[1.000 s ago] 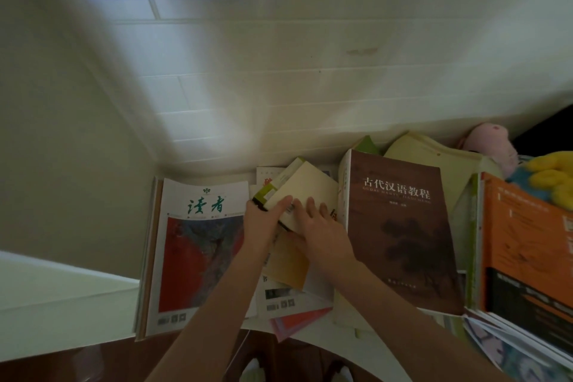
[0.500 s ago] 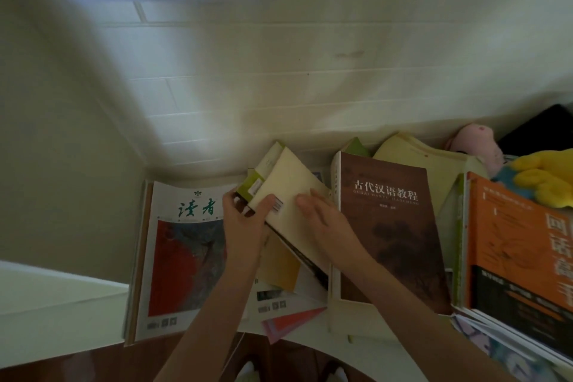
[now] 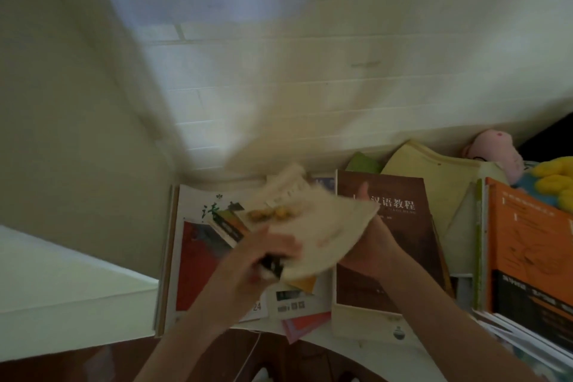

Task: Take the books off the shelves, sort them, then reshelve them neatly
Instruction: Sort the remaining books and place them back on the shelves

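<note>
Viewed through the head camera, caught partway into the sorting stage, at a guess. Held lifted between both hands: a cream paperback, smeared by motion. Left hand wrapped over its near-left corner, fingers curled down onto the cover and seemingly pinching a thinner dark-spined book beneath as well. Right hand cupped under the opposite edge, thumb raised past the far corner, other fingers hidden below the pages, so probably clamped on the paperback but not plainly shown. Left of the left fingers, lying flat: a red-covered magazine. Directly under the right fingers: a brown textbook. Further right of them: an orange book atop a slanting stack. Beyond the fingertips, toward the wall: a pale yellow folder, a pink plush toy and a yellow plush toy. Judged as done: books apparently off the shelves and spread in loose piles. Judged as left: most of the sorting, with piles overlapping untidily, and all of the reshelving, with no shelf in sight.
</note>
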Demonstrator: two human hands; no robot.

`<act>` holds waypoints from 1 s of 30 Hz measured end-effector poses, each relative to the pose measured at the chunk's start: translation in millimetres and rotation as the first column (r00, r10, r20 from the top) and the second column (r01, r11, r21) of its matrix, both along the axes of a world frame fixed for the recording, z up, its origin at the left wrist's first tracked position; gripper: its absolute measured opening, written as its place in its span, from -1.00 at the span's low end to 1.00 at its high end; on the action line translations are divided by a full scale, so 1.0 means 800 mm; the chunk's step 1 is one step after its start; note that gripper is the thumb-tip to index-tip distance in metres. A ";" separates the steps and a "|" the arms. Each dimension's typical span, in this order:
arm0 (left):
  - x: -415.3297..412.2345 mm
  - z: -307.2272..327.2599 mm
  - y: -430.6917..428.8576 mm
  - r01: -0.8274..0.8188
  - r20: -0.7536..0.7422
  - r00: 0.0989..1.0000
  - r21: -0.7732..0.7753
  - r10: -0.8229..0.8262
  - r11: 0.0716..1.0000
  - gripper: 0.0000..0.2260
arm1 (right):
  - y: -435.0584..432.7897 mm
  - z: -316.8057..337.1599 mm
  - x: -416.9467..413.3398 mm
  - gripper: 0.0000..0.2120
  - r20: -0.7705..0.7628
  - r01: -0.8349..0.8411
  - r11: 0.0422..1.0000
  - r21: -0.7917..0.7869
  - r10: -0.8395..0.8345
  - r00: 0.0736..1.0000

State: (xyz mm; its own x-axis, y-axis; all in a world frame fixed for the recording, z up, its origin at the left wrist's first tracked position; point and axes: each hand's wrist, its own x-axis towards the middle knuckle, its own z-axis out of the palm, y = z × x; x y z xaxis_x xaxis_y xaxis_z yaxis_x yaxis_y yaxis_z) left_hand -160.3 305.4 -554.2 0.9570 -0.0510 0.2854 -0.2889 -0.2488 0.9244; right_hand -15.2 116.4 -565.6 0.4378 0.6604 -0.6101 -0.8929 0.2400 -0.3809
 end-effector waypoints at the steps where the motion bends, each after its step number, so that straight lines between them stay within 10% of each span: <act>1: -0.013 -0.027 -0.002 -0.004 -0.017 1.000 0.139 0.006 0.990 -0.73 | -0.006 -0.008 -0.010 -0.23 -0.025 -0.052 0.998 -0.040 0.051 0.998; 8: -0.070 -0.139 0.005 -0.179 -0.035 0.970 0.567 0.241 0.804 -0.44 | -0.003 -0.018 -0.036 -0.47 0.128 -0.286 0.916 -0.282 0.332 0.935; 11: -0.066 -0.115 0.013 -0.502 -0.360 0.783 0.114 0.506 0.857 -0.26 | 0.003 -0.024 -0.045 -0.38 0.149 -0.257 0.911 -0.321 0.317 0.937; 13: -0.055 -0.083 0.009 -0.689 -0.614 0.655 -0.246 0.440 0.682 -0.48 | 0.006 -0.026 -0.052 -0.40 0.171 -0.241 0.919 -0.314 0.304 0.937; 16: -0.048 -0.069 0.009 -0.752 -0.804 0.524 -0.281 0.281 0.597 -0.79 | 0.005 -0.028 -0.063 -0.42 0.185 -0.213 0.936 -0.280 0.270 0.945; 21: -0.032 -0.080 0.026 -0.709 -0.880 0.452 -0.253 0.148 0.659 -0.43 | -0.003 -0.029 -0.082 -0.34 0.217 -0.239 0.946 -0.219 0.286 0.934; 26: -0.027 -0.075 0.019 -0.716 -0.775 0.591 -0.377 0.224 0.587 -0.31 | -0.011 -0.027 -0.085 -0.23 0.397 -0.194 0.934 -0.299 0.306 0.865; 30: -0.011 -0.031 0.029 -0.571 -0.519 0.779 -0.357 0.352 0.739 -0.45 | 0.010 -0.009 -0.064 -0.23 0.623 -0.075 0.914 -0.398 0.329 0.710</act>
